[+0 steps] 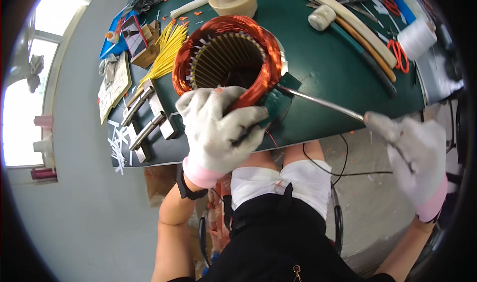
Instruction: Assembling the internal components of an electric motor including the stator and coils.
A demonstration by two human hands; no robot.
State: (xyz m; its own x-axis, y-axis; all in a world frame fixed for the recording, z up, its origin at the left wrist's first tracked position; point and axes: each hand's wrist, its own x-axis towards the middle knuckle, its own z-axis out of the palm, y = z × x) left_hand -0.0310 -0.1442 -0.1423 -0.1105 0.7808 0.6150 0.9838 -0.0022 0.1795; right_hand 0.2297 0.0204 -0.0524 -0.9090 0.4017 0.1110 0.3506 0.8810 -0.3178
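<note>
My left hand (221, 128), gloved, centre frame — fingers curled over the near rim of the copper-wound stator (228, 58), clamping it at the green mat's (328, 68) front edge. My right hand (415, 155), right edge, closed round the end of a thin metal rod (320, 101) whose tip reaches the stator's lower right side. Tip hidden behind green insulation, probably wedged in — can't confirm. Fisheye rim blurs my right fingers.
</note>
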